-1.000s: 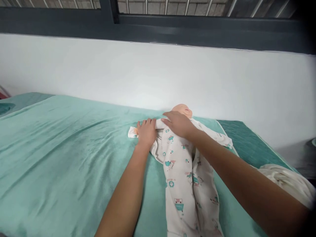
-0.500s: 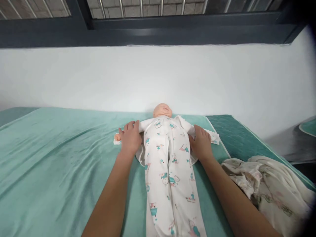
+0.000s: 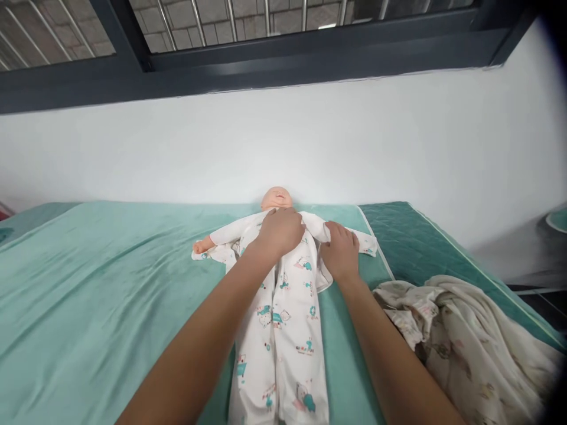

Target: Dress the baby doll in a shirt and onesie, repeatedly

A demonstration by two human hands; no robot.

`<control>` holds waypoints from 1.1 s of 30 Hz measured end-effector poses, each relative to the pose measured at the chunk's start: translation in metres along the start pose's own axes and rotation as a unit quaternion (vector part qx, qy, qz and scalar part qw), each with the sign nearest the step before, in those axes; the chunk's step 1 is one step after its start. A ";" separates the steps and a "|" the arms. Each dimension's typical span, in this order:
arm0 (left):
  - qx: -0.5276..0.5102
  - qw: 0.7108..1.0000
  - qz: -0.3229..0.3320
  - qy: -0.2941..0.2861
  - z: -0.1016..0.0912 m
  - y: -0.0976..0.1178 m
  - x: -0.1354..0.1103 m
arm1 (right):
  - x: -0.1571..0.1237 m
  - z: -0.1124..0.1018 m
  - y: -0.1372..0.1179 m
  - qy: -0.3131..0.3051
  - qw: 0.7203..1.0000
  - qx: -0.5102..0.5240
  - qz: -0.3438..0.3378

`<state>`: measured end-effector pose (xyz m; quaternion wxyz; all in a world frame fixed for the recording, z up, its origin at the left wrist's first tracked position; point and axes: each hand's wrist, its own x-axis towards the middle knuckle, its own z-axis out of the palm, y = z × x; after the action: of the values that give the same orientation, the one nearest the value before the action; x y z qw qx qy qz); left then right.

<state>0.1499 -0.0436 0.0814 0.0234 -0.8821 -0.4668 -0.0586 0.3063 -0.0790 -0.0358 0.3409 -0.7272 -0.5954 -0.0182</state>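
Observation:
A baby doll [image 3: 276, 198] lies on its back on a teal blanket [image 3: 97, 295], head toward the wall. It wears a white sleepsuit [image 3: 279, 319] printed with small teal and pink animals. My left hand [image 3: 280, 231] rests on the doll's upper chest, fingers curled down onto the fabric near the neck. My right hand [image 3: 340, 252] presses on the sleepsuit at the doll's shoulder and sleeve on the right, fingers bent over the cloth. The doll's bare hand [image 3: 198, 247] pokes out of the sleeve on the left.
A crumpled cream printed cloth [image 3: 460, 348] is heaped at the lower right. A darker teal quilted pad [image 3: 416, 242] edges the bed on the right. A white wall and dark window frame [image 3: 283, 59] run behind the bed.
My left hand has moved from the doll's left sleeve to its chest. My right hand has shifted slightly inward along the other shoulder. The view has tilted a little.

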 end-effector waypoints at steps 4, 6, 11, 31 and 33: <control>0.054 0.989 -0.037 -0.129 -0.002 0.016 0.032 | 0.006 -0.013 0.008 0.020 0.998 0.031 0.058; 0.050 0.987 -0.022 -0.154 0.000 0.021 0.041 | 0.008 -0.014 0.006 0.029 0.997 0.056 0.052; 0.027 0.981 0.045 -0.187 0.006 0.024 0.058 | 0.007 -0.003 -0.009 0.023 0.997 0.065 -0.018; 0.065 0.982 0.069 -0.162 0.024 0.019 0.066 | 0.014 -0.002 0.008 0.006 0.995 0.060 0.076; 0.080 0.975 0.078 -0.193 0.027 0.028 0.074 | 0.015 0.000 0.007 -0.008 0.997 0.038 0.074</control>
<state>0.2164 0.0045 0.0641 0.0080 -0.9059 -0.3951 0.1522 0.3167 -0.0664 -0.0330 0.3638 -0.7560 -0.5430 0.0355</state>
